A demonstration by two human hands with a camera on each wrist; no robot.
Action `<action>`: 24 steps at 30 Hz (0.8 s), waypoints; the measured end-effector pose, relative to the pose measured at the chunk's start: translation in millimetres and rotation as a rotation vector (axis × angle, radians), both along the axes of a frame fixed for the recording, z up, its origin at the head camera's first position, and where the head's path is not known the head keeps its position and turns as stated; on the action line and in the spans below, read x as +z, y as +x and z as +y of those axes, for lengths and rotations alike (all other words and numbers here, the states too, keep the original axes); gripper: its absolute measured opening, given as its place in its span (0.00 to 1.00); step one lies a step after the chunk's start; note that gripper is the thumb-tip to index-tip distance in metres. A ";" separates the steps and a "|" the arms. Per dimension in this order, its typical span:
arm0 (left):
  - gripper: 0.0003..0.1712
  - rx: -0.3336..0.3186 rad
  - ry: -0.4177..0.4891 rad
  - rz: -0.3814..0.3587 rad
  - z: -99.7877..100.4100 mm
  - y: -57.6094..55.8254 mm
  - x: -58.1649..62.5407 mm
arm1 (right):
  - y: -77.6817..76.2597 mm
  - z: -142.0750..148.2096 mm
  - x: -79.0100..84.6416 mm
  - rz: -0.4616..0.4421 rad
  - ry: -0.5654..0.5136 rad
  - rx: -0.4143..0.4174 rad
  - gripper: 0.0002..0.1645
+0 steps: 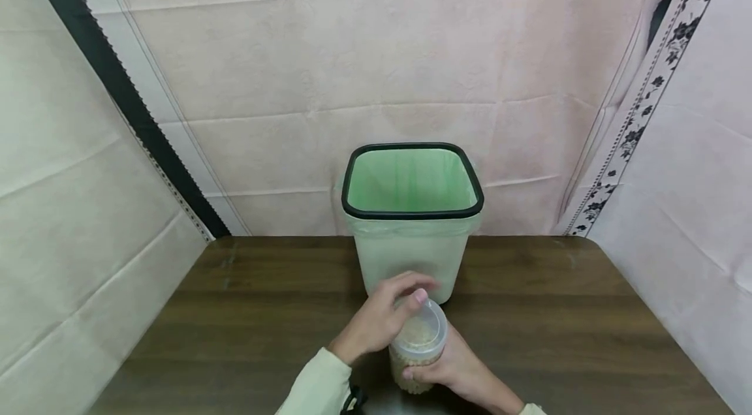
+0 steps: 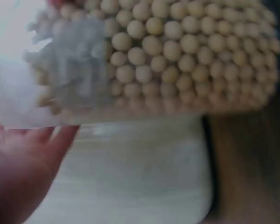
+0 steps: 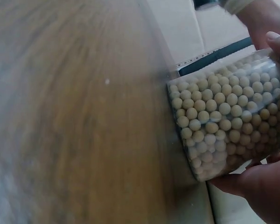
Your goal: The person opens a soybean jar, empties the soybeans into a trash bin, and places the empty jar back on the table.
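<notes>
A clear plastic jar [image 1: 411,363] of round beige beads or beans stands tilted between both hands. Its translucent lid [image 1: 418,331] is on. My left hand [image 1: 383,312] curls its fingers and thumb at the far left edge of this lid. In the left wrist view, the fingers [image 2: 30,149] pass behind the lid end. My right hand [image 1: 452,363] grips the jar's body from the right, thumb across its near side. The right wrist view shows the beads [image 3: 231,107] through the wall, with fingers under the jar.
A pale green bin [image 1: 408,245] with a black rim stands behind the hands on the brown wooden table [image 1: 264,310]. White cloth [image 1: 352,62] hangs at the back and both sides, with dark and floral bands at its edges.
</notes>
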State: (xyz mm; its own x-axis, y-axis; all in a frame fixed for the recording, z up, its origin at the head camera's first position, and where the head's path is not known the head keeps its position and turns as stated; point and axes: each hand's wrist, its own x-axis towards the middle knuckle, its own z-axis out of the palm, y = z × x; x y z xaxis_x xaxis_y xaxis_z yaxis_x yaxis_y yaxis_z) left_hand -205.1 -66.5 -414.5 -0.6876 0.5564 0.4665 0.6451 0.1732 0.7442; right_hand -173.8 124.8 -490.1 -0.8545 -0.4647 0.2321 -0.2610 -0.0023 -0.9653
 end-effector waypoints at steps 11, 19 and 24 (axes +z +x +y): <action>0.23 -0.020 -0.078 0.099 -11.6 10.8 -13.8 | -2.8 5.1 -0.1 0.042 0.060 0.006 0.55; 0.49 0.204 -0.257 0.261 -27.0 36.2 -15.0 | -1.0 8.3 -0.6 0.030 0.090 -0.037 0.56; 0.57 0.373 -0.346 0.373 -25.6 34.0 -11.2 | -3.5 8.9 0.4 0.033 0.095 -0.025 0.57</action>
